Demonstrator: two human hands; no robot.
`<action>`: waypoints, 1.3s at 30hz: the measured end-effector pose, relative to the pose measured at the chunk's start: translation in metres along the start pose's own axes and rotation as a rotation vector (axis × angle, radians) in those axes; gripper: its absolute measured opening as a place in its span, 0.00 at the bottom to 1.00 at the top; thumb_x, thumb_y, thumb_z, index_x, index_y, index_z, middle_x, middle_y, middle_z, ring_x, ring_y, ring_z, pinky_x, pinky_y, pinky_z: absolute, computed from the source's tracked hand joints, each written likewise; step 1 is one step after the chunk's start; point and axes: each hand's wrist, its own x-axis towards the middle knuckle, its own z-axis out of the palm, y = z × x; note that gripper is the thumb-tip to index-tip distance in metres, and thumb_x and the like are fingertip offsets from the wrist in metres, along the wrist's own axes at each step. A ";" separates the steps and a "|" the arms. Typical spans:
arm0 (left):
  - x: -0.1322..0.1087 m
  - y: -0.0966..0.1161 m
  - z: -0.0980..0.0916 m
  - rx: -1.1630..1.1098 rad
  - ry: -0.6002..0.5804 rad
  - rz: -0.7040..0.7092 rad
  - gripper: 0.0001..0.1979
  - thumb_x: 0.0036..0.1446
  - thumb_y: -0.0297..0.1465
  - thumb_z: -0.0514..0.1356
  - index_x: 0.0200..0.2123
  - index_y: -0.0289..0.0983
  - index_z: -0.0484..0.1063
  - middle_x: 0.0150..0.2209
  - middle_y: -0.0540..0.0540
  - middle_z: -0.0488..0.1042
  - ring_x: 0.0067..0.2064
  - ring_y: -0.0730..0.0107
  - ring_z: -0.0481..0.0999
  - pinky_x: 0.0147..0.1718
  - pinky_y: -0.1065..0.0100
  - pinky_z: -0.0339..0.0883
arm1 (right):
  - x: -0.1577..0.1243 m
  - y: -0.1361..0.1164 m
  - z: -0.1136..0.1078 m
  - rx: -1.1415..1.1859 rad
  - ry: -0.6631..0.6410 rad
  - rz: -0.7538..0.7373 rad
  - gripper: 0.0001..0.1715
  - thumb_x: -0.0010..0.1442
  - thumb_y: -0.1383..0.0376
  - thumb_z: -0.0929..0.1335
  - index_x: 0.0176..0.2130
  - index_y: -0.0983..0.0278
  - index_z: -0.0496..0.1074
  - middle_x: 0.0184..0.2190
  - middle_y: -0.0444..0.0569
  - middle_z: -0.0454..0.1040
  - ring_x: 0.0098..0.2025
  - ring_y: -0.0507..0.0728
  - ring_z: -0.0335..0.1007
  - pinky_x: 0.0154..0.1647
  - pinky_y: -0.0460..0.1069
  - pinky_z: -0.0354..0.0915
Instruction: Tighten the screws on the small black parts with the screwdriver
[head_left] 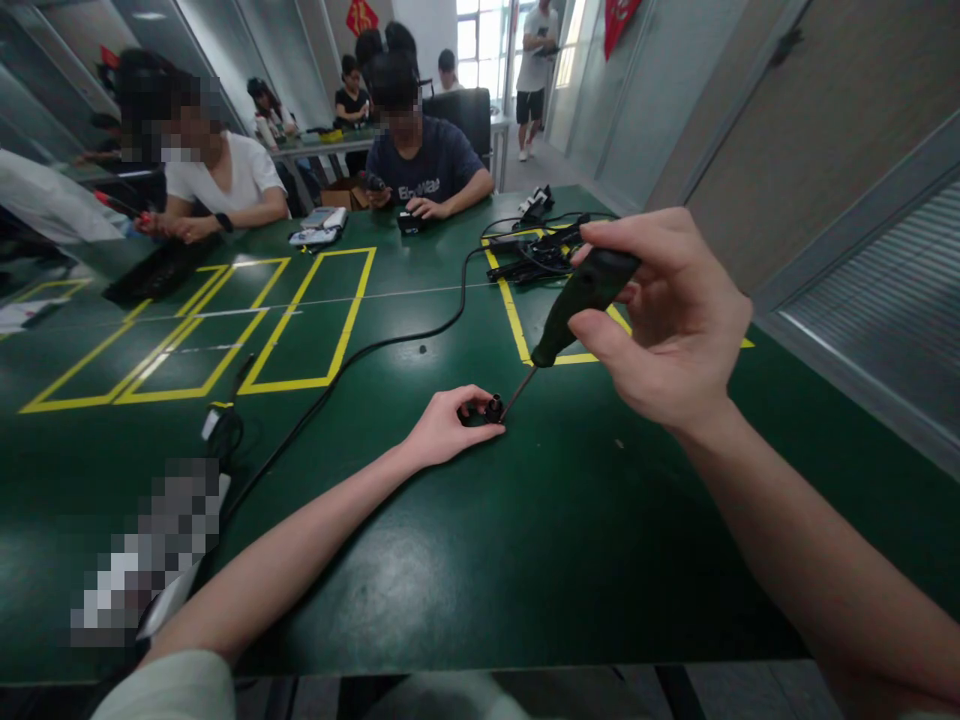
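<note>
I saw a screwdriver (pixel 577 302) with a thick dark-green handle and a thin metal shaft. It was held tilted in my right hand (pixel 667 320) above the green surface (pixel 540 540), handle up and to the right, shaft slanting down-left. Its tip met a small black part (pixel 487 410), roundish, which lay on the surface, pinched between the fingers (pixel 466 397) of my left hand (pixel 442 430).

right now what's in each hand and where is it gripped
The right hand holds a screwdriver by its dark handle, tip down at a small black part that the left hand pinches on the green table.
</note>
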 end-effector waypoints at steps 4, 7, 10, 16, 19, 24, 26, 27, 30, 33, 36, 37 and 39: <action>0.000 -0.001 0.001 0.006 0.027 0.000 0.15 0.53 0.38 0.73 0.42 0.37 0.80 0.36 0.48 0.82 0.37 0.66 0.78 0.39 0.65 0.70 | -0.001 0.000 -0.001 0.014 -0.024 0.040 0.30 0.65 0.64 0.71 0.62 0.41 0.71 0.49 0.45 0.77 0.48 0.59 0.77 0.40 0.53 0.79; -0.001 -0.002 0.002 0.005 0.062 -0.005 0.15 0.52 0.38 0.74 0.41 0.37 0.80 0.35 0.48 0.81 0.36 0.66 0.78 0.39 0.65 0.70 | -0.002 0.001 -0.001 0.079 -0.067 0.057 0.30 0.67 0.65 0.68 0.65 0.43 0.69 0.52 0.45 0.78 0.51 0.60 0.79 0.50 0.57 0.79; 0.000 -0.004 0.003 0.016 0.094 -0.015 0.15 0.53 0.39 0.74 0.40 0.37 0.80 0.35 0.48 0.81 0.36 0.66 0.78 0.39 0.65 0.70 | 0.000 0.003 -0.001 0.022 -0.010 0.001 0.32 0.60 0.68 0.74 0.61 0.48 0.75 0.48 0.46 0.77 0.49 0.57 0.77 0.44 0.51 0.77; 0.001 -0.004 0.004 0.013 0.101 -0.034 0.16 0.52 0.38 0.74 0.40 0.37 0.80 0.35 0.48 0.81 0.36 0.66 0.78 0.38 0.66 0.69 | -0.001 0.004 0.000 0.078 -0.039 0.016 0.29 0.67 0.64 0.68 0.66 0.50 0.70 0.46 0.46 0.81 0.43 0.55 0.80 0.46 0.53 0.79; 0.001 -0.003 0.004 0.013 0.100 -0.036 0.15 0.52 0.38 0.74 0.40 0.37 0.80 0.36 0.48 0.81 0.36 0.66 0.78 0.38 0.65 0.69 | -0.002 0.006 -0.001 0.018 -0.026 0.009 0.28 0.68 0.53 0.68 0.65 0.52 0.70 0.46 0.47 0.80 0.45 0.57 0.79 0.49 0.57 0.78; 0.001 -0.002 0.004 0.002 0.093 -0.036 0.15 0.52 0.38 0.74 0.40 0.37 0.79 0.36 0.48 0.82 0.37 0.66 0.78 0.39 0.65 0.69 | -0.002 0.008 -0.001 -0.082 0.039 -0.005 0.37 0.60 0.64 0.75 0.66 0.48 0.69 0.47 0.45 0.77 0.50 0.57 0.77 0.51 0.56 0.77; 0.001 -0.002 0.004 0.000 0.090 -0.041 0.15 0.52 0.37 0.74 0.40 0.37 0.79 0.36 0.48 0.82 0.38 0.65 0.79 0.39 0.65 0.69 | -0.003 0.008 -0.001 -0.004 -0.004 0.011 0.36 0.64 0.67 0.71 0.68 0.48 0.66 0.51 0.45 0.78 0.51 0.57 0.79 0.53 0.57 0.78; 0.001 -0.001 0.004 -0.001 0.089 -0.044 0.15 0.52 0.37 0.74 0.40 0.37 0.79 0.36 0.47 0.82 0.38 0.65 0.79 0.39 0.65 0.69 | -0.002 0.008 -0.001 0.028 -0.022 0.018 0.34 0.66 0.68 0.69 0.68 0.49 0.66 0.52 0.46 0.78 0.52 0.57 0.80 0.54 0.57 0.78; 0.001 0.000 0.003 -0.003 0.086 -0.050 0.15 0.52 0.37 0.74 0.40 0.37 0.79 0.37 0.47 0.82 0.38 0.65 0.79 0.40 0.65 0.69 | -0.001 0.009 -0.002 0.014 -0.016 -0.006 0.29 0.65 0.66 0.70 0.63 0.49 0.73 0.52 0.48 0.78 0.53 0.58 0.78 0.52 0.55 0.78; 0.001 0.002 0.003 -0.003 0.087 -0.060 0.16 0.52 0.38 0.74 0.40 0.37 0.79 0.37 0.47 0.82 0.38 0.64 0.78 0.40 0.64 0.70 | 0.000 0.009 -0.003 -0.078 0.040 -0.046 0.33 0.58 0.66 0.76 0.61 0.46 0.75 0.46 0.47 0.75 0.51 0.57 0.75 0.45 0.52 0.76; 0.001 0.002 0.003 -0.002 0.084 -0.069 0.16 0.51 0.38 0.74 0.41 0.37 0.79 0.37 0.47 0.82 0.38 0.65 0.78 0.40 0.64 0.70 | 0.000 0.009 -0.002 -0.040 0.018 -0.037 0.34 0.62 0.69 0.71 0.63 0.44 0.72 0.47 0.46 0.77 0.50 0.57 0.77 0.46 0.54 0.77; 0.001 0.002 0.003 -0.002 0.083 -0.070 0.16 0.51 0.38 0.74 0.41 0.37 0.79 0.36 0.47 0.82 0.38 0.65 0.78 0.40 0.64 0.70 | -0.001 0.009 -0.002 -0.009 0.001 -0.031 0.34 0.63 0.69 0.69 0.64 0.44 0.71 0.49 0.46 0.78 0.51 0.58 0.78 0.48 0.55 0.77; 0.001 0.001 0.004 0.000 0.081 -0.068 0.16 0.52 0.38 0.74 0.41 0.37 0.79 0.36 0.47 0.82 0.37 0.65 0.78 0.40 0.65 0.70 | -0.001 0.010 -0.002 0.009 -0.011 -0.028 0.33 0.65 0.69 0.67 0.64 0.45 0.71 0.52 0.46 0.78 0.53 0.59 0.78 0.52 0.58 0.77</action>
